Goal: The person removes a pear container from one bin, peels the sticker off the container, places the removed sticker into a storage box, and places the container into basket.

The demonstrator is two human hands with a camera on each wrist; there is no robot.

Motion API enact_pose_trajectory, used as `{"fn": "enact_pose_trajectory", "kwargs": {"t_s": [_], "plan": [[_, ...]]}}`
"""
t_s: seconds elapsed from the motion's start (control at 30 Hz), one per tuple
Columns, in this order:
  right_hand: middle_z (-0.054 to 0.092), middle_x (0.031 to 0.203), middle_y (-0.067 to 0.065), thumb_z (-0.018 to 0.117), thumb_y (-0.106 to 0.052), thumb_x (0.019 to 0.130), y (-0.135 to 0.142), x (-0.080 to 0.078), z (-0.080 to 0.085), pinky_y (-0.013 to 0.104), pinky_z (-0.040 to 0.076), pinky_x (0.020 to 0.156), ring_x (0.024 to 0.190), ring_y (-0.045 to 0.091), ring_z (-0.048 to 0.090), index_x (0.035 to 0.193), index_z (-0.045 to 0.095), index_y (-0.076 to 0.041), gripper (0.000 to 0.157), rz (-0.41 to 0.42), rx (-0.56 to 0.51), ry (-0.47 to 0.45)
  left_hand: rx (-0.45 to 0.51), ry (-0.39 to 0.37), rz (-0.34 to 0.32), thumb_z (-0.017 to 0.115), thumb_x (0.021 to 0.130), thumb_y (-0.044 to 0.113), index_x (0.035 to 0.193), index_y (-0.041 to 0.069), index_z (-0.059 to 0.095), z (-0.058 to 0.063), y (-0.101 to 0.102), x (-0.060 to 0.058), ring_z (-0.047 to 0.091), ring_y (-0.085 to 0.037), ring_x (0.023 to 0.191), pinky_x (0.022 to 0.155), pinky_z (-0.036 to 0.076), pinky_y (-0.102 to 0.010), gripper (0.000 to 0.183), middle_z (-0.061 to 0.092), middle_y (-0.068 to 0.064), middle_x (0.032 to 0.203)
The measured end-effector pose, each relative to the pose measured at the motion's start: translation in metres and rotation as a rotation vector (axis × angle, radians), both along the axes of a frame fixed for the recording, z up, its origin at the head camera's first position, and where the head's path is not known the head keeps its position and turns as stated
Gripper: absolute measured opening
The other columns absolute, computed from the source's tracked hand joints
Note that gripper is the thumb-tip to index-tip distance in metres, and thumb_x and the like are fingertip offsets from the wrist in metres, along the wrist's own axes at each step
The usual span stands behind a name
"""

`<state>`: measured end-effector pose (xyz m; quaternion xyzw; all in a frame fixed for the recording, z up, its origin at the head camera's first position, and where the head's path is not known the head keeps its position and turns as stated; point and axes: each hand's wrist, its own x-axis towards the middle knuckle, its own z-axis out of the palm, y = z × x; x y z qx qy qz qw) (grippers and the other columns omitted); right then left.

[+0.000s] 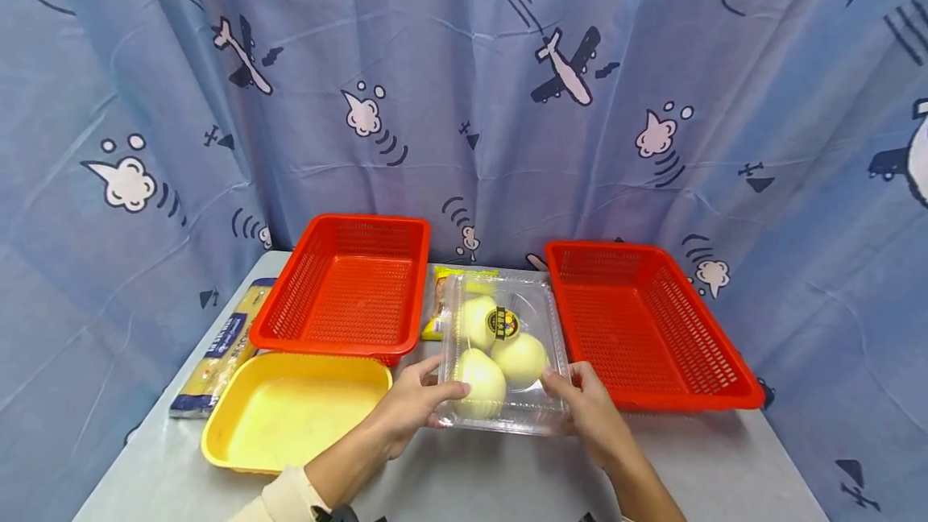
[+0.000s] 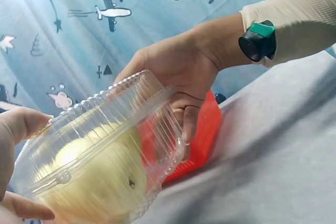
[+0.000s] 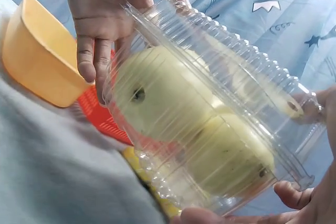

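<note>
A clear plastic clamshell box (image 1: pixel 525 413) with a dark round label (image 1: pixel 503 323) is held up above the grey table, its lid down. Three pale yellow pears (image 1: pixel 478 385) lie inside it. My left hand (image 1: pixel 413 405) grips the box's near left corner, thumb on top and fingers underneath. On the opposite side, my right hand (image 1: pixel 590 417) holds the near right corner the same way. The right wrist view shows the pears (image 3: pixel 163 90) through the ribbed side wall, with left-hand fingers (image 3: pixel 102 59) at that wall.
Red plastic baskets stand behind left (image 1: pixel 362 304) and at the right (image 1: pixel 638 329). A yellow tub (image 1: pixel 297 409) sits in front of the left basket, beside a long printed packet (image 1: pixel 225 349). Partly behind the box lies a yellow bag (image 1: pixel 438 296). A blue curtain (image 1: pixel 464 143) hangs behind the table.
</note>
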<state>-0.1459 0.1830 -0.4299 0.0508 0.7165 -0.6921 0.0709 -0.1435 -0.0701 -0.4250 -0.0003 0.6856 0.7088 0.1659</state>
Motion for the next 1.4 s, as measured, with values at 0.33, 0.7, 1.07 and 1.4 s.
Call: {"fn": "enact_pose_trajectory", "kwargs": {"t_s": [0.33, 0.7, 1.07, 1.4], "plan": [[0.051, 0.102, 0.024, 0.06, -0.022, 0.095, -0.009, 0.01, -0.031, 0.039, 0.055, 0.057, 0.066, 0.037, 0.066, 0.107, 0.036, 0.0, 0.035, -0.005, -0.001, -0.012, -0.008, -0.021, 0.013, 0.074, 0.081, 0.018, 0.149, -0.008, 0.021, -0.028, -0.006, 0.012, 0.054, -0.023, 0.087, 0.064, 0.044, -0.03, 0.09, 0.051, -0.017, 0.112], [0.061, 0.094, 0.019, 0.064, -0.025, 0.092, -0.013, 0.015, -0.054, 0.033, 0.05, 0.051, 0.06, 0.026, 0.061, 0.101, 0.04, -0.001, 0.035, -0.023, 0.099, -0.026, 0.002, -0.053, 0.046, 0.071, 0.08, 0.014, 0.147, -0.01, 0.023, -0.049, -0.006, 0.02, 0.049, -0.018, 0.073, 0.058, 0.042, -0.027, 0.086, 0.052, -0.016, 0.104], [0.066, 0.086, 0.015, 0.068, -0.025, 0.091, -0.013, 0.012, -0.066, 0.028, 0.043, 0.044, 0.052, 0.016, 0.05, 0.094, 0.043, -0.003, 0.033, -0.058, 0.145, -0.021, -0.025, -0.08, 0.044, 0.069, 0.082, 0.016, 0.147, -0.009, 0.024, -0.064, -0.004, 0.014, 0.046, -0.017, 0.07, 0.057, 0.048, -0.032, 0.084, 0.051, -0.016, 0.108], [0.066, 0.083, 0.013, 0.069, -0.028, 0.09, -0.014, 0.008, -0.068, 0.035, 0.051, 0.043, 0.048, 0.016, 0.05, 0.099, 0.044, -0.003, 0.037, -0.082, 0.164, -0.06, -0.053, -0.085, 0.054, 0.069, 0.081, 0.016, 0.147, -0.008, 0.028, -0.066, -0.003, 0.01, 0.05, -0.02, 0.076, 0.055, 0.049, -0.032, 0.081, 0.054, -0.016, 0.108]]}}
